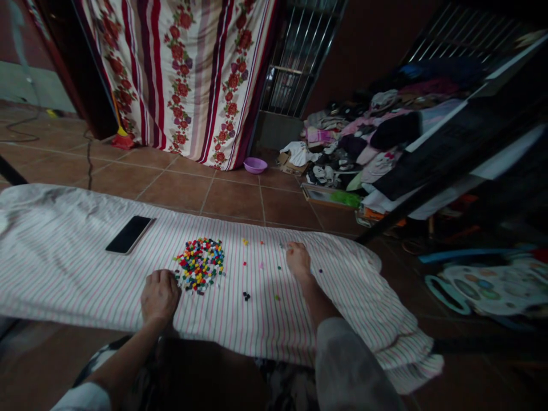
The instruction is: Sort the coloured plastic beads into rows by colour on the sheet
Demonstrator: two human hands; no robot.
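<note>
A pile of small multicoloured cube beads (200, 264) lies on the striped cloth (265, 325). At the pile's left edge, my left hand (160, 294) rests knuckles up with its fingers curled; what is under them is hidden. My right hand (298, 260) is right of the pile, fingers bent together with the tips down by a small greyish bead (281, 245). I cannot make out whether it pinches a bead. Between my hands lie little colour groups: yellow beads (245, 242), pink beads (262, 265), black beads (246, 296) and lime green beads (277, 297).
A dark-screened phone (131, 234) lies left of the pile. A single dark bead (321, 271) sits right of my right hand. Beyond the cloth are a tiled floor, a purple basin (256, 165), a floral curtain (180, 80) and heaped clothes (355, 137).
</note>
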